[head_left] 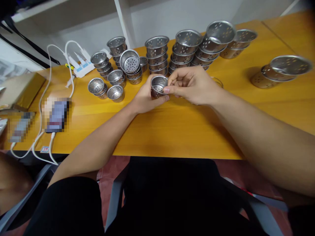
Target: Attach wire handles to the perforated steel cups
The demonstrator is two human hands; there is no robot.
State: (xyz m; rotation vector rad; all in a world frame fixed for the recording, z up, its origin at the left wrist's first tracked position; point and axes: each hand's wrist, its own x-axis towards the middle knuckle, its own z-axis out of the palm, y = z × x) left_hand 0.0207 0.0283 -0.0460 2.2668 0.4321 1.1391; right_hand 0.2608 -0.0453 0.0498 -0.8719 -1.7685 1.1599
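A small perforated steel cup [157, 86] is held just above the table, its open top facing up and toward me. My left hand [144, 99] wraps around its left side and underside, thumb along the front. At the right edge of the cup's rim, my right hand [193, 86] is closed in a pinch, thumb and curled forefinger together. Whatever is between those fingertips is hidden. Behind my right wrist, a thin wire loop [218, 81] shows in part. Two small perforated cups, a single one [115, 93] and a stacked pair [96, 86], stand left of my left hand.
Several stacks of larger perforated cups [157, 49] line the back of the wooden table [157, 137]. A tilted stack [278, 72] lies at right. A phone [59, 114], white cables and a power strip [83, 67] occupy the left. Another person's bare limb [12, 183] is at lower left.
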